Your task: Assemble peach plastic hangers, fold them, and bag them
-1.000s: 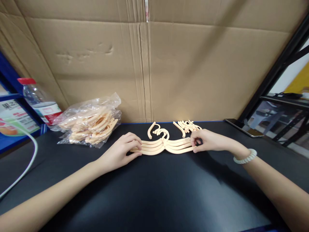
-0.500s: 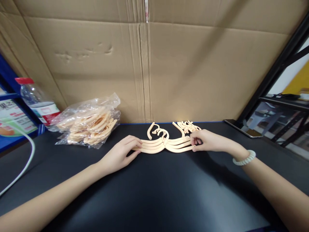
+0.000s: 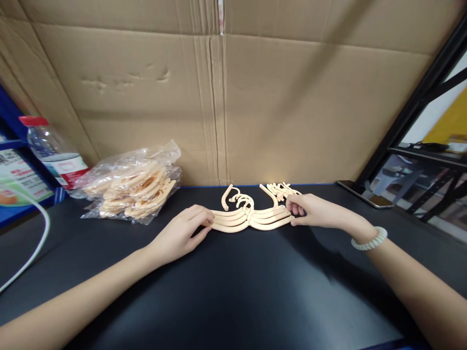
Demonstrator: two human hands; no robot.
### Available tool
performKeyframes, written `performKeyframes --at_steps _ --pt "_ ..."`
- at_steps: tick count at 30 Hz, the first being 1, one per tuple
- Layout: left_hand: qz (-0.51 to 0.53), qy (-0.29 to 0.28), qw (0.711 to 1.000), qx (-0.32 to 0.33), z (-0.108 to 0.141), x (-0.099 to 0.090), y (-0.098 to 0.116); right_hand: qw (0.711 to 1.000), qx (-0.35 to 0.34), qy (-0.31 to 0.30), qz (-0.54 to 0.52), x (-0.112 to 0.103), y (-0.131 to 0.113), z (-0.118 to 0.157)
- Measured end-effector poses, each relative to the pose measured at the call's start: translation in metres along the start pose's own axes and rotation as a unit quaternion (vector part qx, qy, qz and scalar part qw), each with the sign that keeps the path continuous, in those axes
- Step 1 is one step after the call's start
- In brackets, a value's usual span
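Several beige plastic clothes hangers (image 3: 230, 223) lie side by side on the black table, their curved arms nested and their hooks bunched toward the back. My left hand (image 3: 191, 226) closes over the left ends of the arms, which its fingers hide. Around the right ends curls my right hand (image 3: 301, 210), with its thumb at the front arm's tip and its fingers at the rear arms. Just behind the stack lie a loose hanger arm (image 3: 226, 198) and another loose arm (image 3: 268, 194). Beyond my right hand is a pile of small beige hooks (image 3: 280, 189).
At the left a clear plastic bag (image 3: 133, 187) full of beige hanger parts stands by a bottle (image 3: 60, 158) with a red cap. A white cable (image 3: 45, 228) curves along the left edge. A phone (image 3: 363, 194) lies at the back right. Cardboard (image 3: 292, 107) walls the rear.
My right hand's fingers have loosened slightly and show more of the hangers' right ends. My left hand stays at the left ends. The view has shifted a little.
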State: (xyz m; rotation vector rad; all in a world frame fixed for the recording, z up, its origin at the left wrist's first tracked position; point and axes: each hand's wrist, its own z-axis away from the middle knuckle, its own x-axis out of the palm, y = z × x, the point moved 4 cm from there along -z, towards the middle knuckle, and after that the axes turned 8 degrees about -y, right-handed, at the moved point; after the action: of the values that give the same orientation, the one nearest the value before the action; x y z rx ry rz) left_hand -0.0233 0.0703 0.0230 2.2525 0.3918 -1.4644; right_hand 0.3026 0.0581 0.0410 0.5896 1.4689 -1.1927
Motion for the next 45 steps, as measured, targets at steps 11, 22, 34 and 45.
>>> performKeyframes --at_steps 11,22,34,45 --pt "-0.026 0.008 1.0 0.004 -0.001 0.0 0.002 0.999 -0.015 0.026 0.045 -0.001 0.001 -0.001" --pt "-0.043 0.016 0.999 -0.001 0.0 0.0 0.001 0.996 -0.047 0.048 0.064 -0.001 -0.007 0.001" --pt "-0.038 0.01 0.999 -0.014 0.0 0.002 -0.002 0.993 -0.109 0.02 0.046 0.005 -0.013 -0.001" --pt "-0.037 -0.007 0.999 -0.031 -0.001 0.003 -0.002 0.994 -0.096 0.0 0.048 0.004 -0.015 -0.001"
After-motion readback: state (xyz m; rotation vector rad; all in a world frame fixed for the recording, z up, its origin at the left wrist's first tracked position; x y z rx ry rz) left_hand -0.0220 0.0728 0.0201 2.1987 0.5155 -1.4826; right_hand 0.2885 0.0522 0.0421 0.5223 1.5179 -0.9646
